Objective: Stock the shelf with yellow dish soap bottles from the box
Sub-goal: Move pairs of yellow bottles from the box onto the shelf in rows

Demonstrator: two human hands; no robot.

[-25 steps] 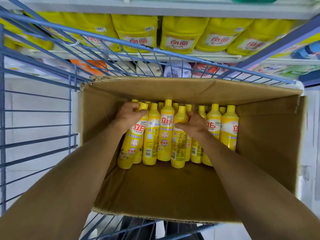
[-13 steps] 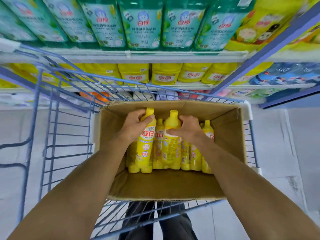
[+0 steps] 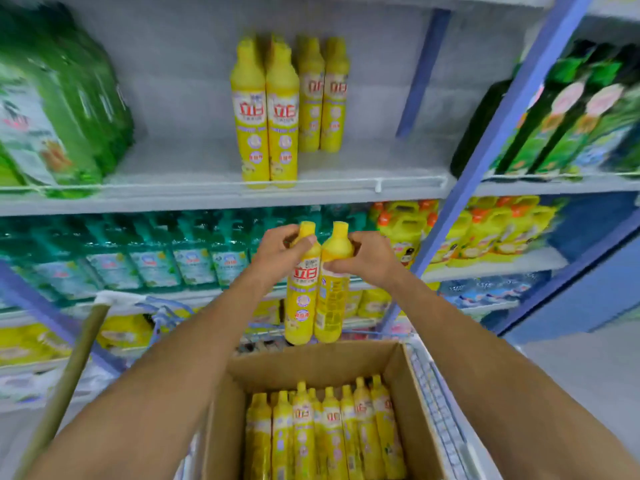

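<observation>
Two held bottles, touching, between box (image 3: 311, 362) and shelf (image 3: 173, 197) | left hand (image 3: 280, 258) curled round neck of left bottle (image 3: 300, 299) | right bottle (image 3: 333, 303) gripped at shoulder by right hand (image 3: 367, 261) | done: four shelved bottles (image 3: 266, 112) upright mid-shelf, perhaps more behind, blurred | left: this pair, plus many boxed bottles (image 3: 325, 434) near.

The left forearm (image 3: 166, 375) and right forearm (image 3: 502, 375) are bare along all their visible length, broad at the view's lower edge and narrowing toward the wrists; the left hand (image 3: 277, 259) and right hand (image 3: 369, 259) are bare too, finer details softened by blur
</observation>
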